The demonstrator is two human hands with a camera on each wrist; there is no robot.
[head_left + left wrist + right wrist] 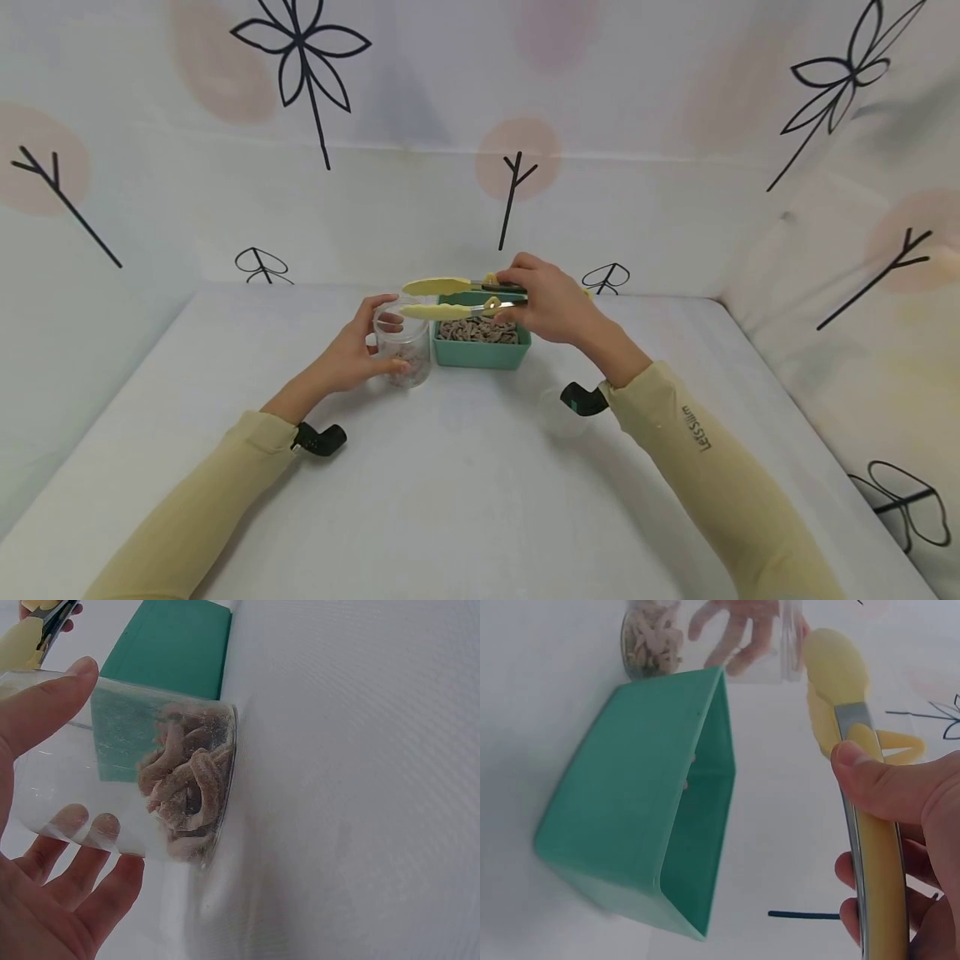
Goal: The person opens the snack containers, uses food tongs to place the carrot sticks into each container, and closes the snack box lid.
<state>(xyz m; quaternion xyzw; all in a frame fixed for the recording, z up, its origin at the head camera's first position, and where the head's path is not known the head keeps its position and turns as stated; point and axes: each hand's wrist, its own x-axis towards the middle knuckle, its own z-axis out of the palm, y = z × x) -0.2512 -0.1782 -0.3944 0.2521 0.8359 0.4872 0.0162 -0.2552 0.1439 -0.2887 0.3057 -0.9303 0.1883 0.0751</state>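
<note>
Worktop (465,517) carries a green tub (480,357); just beside it is a clear jar (411,350), gripped by the left hand (348,354). The right hand (558,307) pinches yellow tongs (442,312), tips apparently over the jar's mouth. Brownish pieces (480,332) lie in tub and jar.

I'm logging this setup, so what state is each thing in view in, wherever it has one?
Clear jar: open-topped, partly filled with brown pieces
Green box: open-topped, also holding brown pieces
Yellow tongs: tips apart above the jar's mouth
Clear disc: lying on the table
Left hand: gripping the jar
Right hand: holding the tongs
</note>
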